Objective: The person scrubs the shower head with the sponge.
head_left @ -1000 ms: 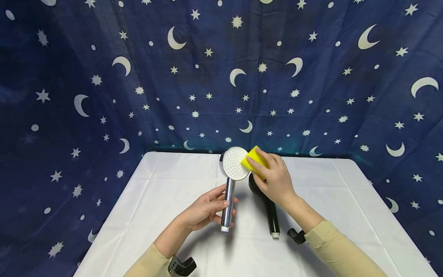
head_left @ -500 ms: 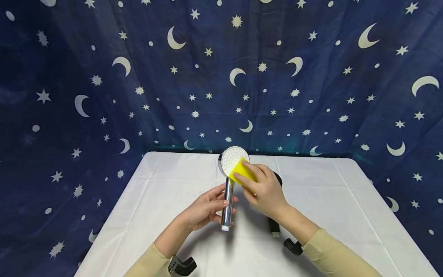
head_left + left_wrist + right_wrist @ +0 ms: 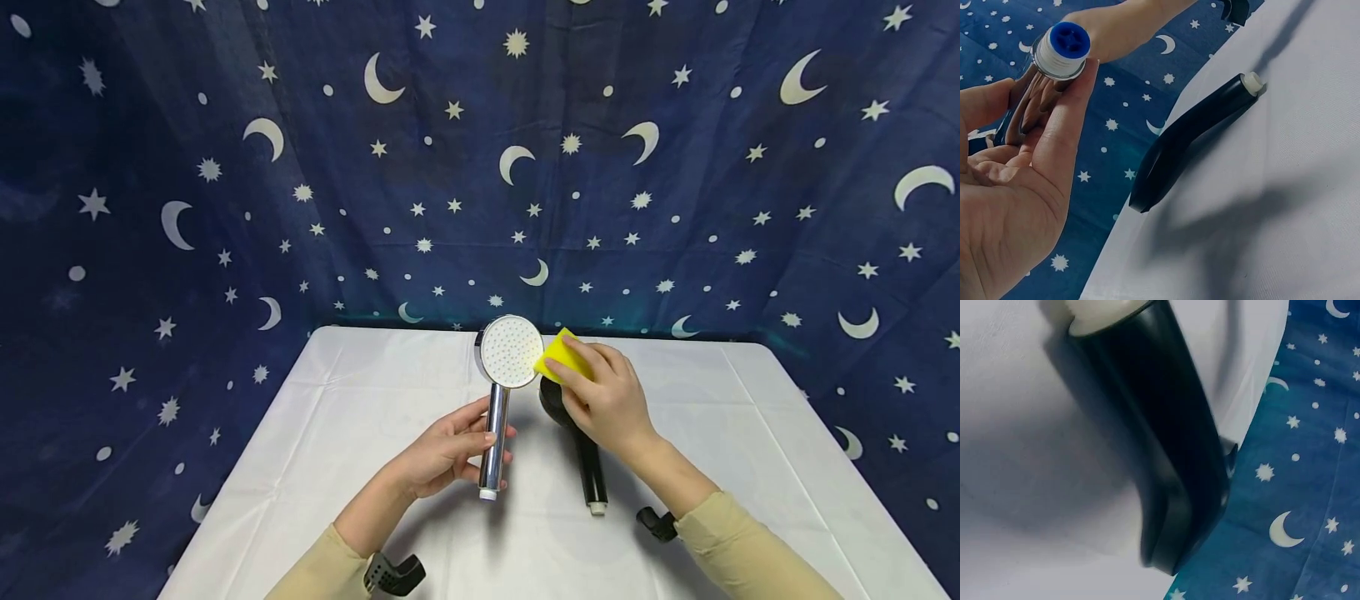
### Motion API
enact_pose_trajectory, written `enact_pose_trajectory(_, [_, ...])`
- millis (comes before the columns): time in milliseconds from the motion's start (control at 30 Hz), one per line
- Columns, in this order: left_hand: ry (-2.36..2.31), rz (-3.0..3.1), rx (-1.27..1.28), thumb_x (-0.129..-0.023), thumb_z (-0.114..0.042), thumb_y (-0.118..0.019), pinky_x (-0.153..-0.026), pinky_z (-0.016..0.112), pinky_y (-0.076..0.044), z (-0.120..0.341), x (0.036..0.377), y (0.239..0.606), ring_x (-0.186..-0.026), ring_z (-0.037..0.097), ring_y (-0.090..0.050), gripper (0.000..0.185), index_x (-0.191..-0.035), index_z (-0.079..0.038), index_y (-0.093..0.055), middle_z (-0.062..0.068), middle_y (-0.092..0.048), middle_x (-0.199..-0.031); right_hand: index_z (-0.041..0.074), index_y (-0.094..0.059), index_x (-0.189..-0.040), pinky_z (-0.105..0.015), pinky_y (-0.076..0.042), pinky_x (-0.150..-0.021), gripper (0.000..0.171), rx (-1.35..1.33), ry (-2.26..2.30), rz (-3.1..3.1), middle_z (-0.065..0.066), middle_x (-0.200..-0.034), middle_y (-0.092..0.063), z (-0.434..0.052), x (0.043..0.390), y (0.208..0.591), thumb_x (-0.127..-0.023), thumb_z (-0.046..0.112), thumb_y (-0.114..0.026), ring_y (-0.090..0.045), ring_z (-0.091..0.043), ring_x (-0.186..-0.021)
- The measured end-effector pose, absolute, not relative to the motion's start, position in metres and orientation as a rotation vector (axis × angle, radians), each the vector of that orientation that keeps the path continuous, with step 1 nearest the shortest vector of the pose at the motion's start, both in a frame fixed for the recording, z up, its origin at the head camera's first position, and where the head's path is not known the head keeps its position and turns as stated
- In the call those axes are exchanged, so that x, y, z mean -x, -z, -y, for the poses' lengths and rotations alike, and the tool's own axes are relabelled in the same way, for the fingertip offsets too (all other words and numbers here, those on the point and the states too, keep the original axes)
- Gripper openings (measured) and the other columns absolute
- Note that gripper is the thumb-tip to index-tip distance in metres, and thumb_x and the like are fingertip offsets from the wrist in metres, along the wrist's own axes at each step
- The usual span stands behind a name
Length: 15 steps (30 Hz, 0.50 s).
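Observation:
My left hand [image 3: 448, 454] grips the chrome handle of a shower head [image 3: 512, 352], its round white nozzle face turned up toward me. In the left wrist view the threaded end of that shower head [image 3: 1060, 53] shows a blue insert. My right hand [image 3: 611, 400] pinches a yellow sponge [image 3: 564, 358], whose left corner is right at the rim of the white face. Under the right hand a black shower head [image 3: 590, 471] lies on the table, its head partly covered by the fingers. The right wrist view shows the black handle [image 3: 1154, 412] up close, without the hand.
A white cloth covers the table [image 3: 360, 400]. Behind and at the sides hangs a dark blue curtain [image 3: 465, 167] with moons and stars. Black wrist mounts [image 3: 395, 575] stick out from both sleeves.
The sponge went down and left across the lower part of the white nozzle face, then back right to its rim. The left hand and chrome shower head stayed nearly still.

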<state>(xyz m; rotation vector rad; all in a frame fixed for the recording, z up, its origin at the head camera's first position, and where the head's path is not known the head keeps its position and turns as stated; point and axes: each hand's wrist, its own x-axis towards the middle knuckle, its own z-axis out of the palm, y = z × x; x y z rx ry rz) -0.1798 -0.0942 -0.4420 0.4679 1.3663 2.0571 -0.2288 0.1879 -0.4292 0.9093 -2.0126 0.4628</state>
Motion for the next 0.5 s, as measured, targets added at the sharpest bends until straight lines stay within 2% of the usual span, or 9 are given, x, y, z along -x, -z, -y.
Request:
enact_pose_trajectory(233, [-2.055, -1.372, -0.476, -0.102, -0.009, -0.059, -0.083, 0.057, -0.058, 0.095, 0.181, 0.442, -0.105, 0.026, -0.069, 0.068, -0.163, -0.015, -0.027, 0.034, -0.042, -0.146, 0.020, -0.075, -0.125, -0.056, -0.053, -0.085, 0.033, -1.076, -0.436, 1.942, -0.015, -0.140, -0.060, -0.172, 0.221, 0.427, -0.101, 0.024, -0.054, -0.057, -0.043, -0.111])
enact_pose_trajectory(367, [-2.048, -1.371, -0.478, -0.102, -0.010, -0.060, -0.083, 0.057, -0.058, 0.095, 0.181, 0.441, -0.105, 0.027, -0.069, 0.067, -0.162, -0.018, -0.029, 0.033, -0.043, -0.145, 0.020, -0.077, -0.120, -0.055, -0.052, -0.082, 0.033, -1.048, -0.434, 1.953, -0.015, -0.137, -0.062, -0.175, 0.224, 0.428, -0.102, 0.025, -0.050, -0.057, -0.042, -0.111])
enact_pose_trajectory(500, [-2.037, -1.376, -0.482, -0.102, -0.009, -0.059, -0.083, 0.057, -0.058, 0.095, 0.180, 0.441, -0.105, 0.026, -0.069, 0.068, -0.162, -0.017, -0.029, 0.031, -0.045, -0.144, 0.019, -0.077, -0.117, -0.056, -0.051, -0.082, 0.033, -0.989, -0.423, 1.978, -0.015, -0.136, -0.062, -0.186, 0.232, 0.430, -0.099, 0.022, -0.051, -0.057, -0.043, -0.112])
